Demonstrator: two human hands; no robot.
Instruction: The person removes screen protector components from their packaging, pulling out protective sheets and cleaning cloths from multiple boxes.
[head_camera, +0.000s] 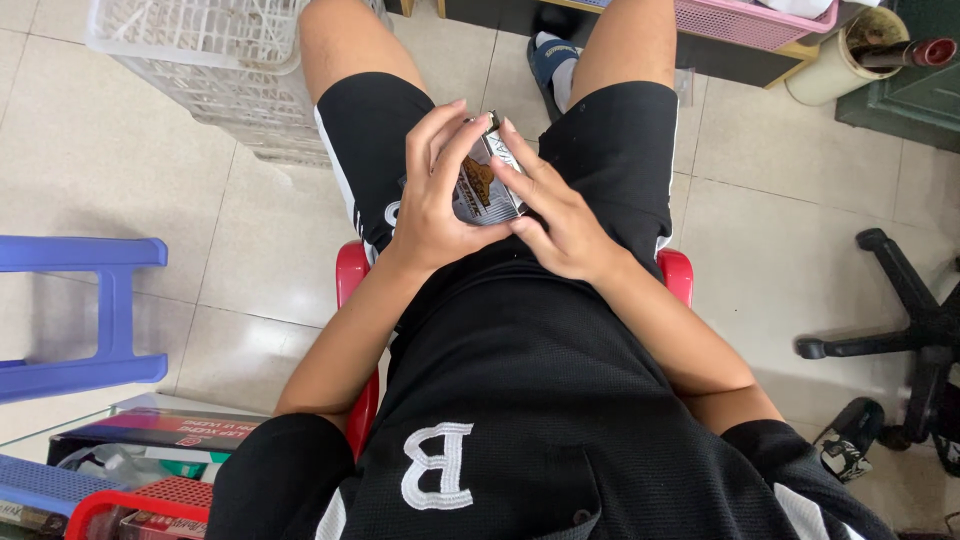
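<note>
Tiled floor, a person sat on a red stool (352, 275), small packet over the lap.
From the head camera: left hand (432, 200) and right hand (560, 215) curl their fingers around the packet (485, 190), pinching its edges from both sides, seemingly to steady it; white basket (190, 60) stands near.

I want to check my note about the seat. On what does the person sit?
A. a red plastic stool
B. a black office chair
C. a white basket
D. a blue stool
A: red seat corners show on both sides of the black shorts, while both hands, left hand and right hand, hold a small packet over the lap.
</note>
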